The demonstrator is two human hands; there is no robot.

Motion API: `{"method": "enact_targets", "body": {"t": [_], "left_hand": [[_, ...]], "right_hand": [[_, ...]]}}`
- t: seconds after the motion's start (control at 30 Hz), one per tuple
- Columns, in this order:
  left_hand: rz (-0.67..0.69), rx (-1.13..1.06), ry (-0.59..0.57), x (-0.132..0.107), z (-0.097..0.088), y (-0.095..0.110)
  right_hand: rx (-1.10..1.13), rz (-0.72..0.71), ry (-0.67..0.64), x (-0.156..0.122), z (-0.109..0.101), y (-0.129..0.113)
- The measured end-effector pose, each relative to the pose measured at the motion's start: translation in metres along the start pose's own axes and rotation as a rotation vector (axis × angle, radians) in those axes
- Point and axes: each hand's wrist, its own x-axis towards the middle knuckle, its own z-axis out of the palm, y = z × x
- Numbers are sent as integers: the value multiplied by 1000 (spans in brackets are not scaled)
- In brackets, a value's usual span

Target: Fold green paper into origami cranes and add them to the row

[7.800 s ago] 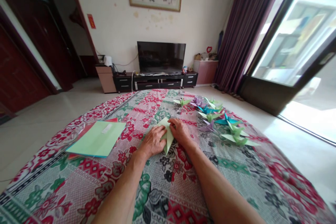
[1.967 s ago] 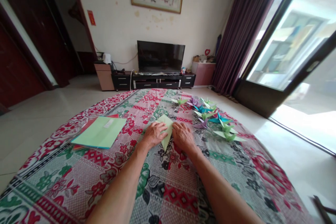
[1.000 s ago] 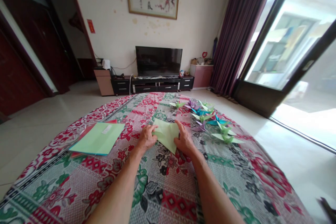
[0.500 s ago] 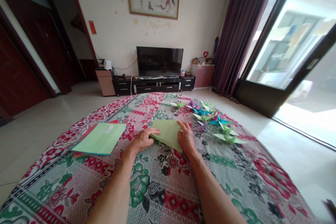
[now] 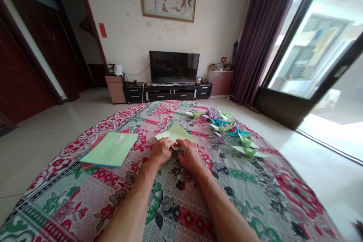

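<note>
A light green sheet of origami paper (image 5: 177, 131) lies on the patterned tablecloth, its top corner pointing away from me and its near side folded. My left hand (image 5: 162, 151) grips the near left edge with curled fingers. Close beside it, my right hand (image 5: 190, 155) pinches the near right edge, its thumb and fingers on the paper. The fingertips partly cover the near edge of the sheet. Several folded paper cranes in green, purple and blue, among them a green crane (image 5: 249, 148), stand to the right of my hands.
A stack of coloured paper (image 5: 112, 149) with a green sheet on top, partly in a clear sleeve, lies at the left. The round table wears a floral tablecloth (image 5: 181, 204). Beyond it stand a television (image 5: 174, 67) on a low cabinet and a glass door at the right.
The green sheet has turned so a corner points away, and its near side is now folded. Both hands have come together at its near edge.
</note>
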Motion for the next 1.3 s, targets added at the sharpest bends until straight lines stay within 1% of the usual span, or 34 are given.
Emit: {"method": "enact_targets", "body": {"t": [0.07, 0.2, 0.23, 0.3, 0.43, 0.5, 0.57, 0.7, 0.87, 0.93, 1.07, 1.2, 1.27, 1.3], "left_hand": [[-5, 7, -15, -1, 0, -3], [-22, 29, 50, -3, -3, -14], [-25, 28, 51, -4, -4, -18], [-39, 0, 21, -6, -7, -22], [-76, -85, -50, -6, -13, -26], [-80, -118, -56, -6, -16, -26], [-95, -147, -52, -5, -20, -25], [-168, -222, -28, -4, -25, -21], [-270, -337, -26, -3, -27, -14], [-318, -348, -33, -2, -27, -11], [-340, -328, -15, 1, -24, -10], [-347, -244, 37, 4, -13, -12], [-341, -179, 85, 5, -7, -12], [-325, -141, 128, 5, -5, -12]], "right_hand": [[30, 9, -25, -3, 1, 4], [115, 27, 10, -5, 0, 17], [138, 27, 13, -5, -1, 20], [179, 23, -3, -4, -3, 27], [216, 54, -86, -3, -14, 35], [213, 89, -121, -3, -20, 33], [189, 107, -127, -3, -23, 30], [73, 52, -125, -5, -19, 22], [-70, -17, -186, -5, -15, 13], [-105, -37, -184, -4, -16, 8], [-130, -45, -174, -2, -16, 0], [-114, -11, -125, -2, -9, -3], [-110, 28, -73, -2, -4, -4], [-110, 52, -49, -2, -2, -4]]}}
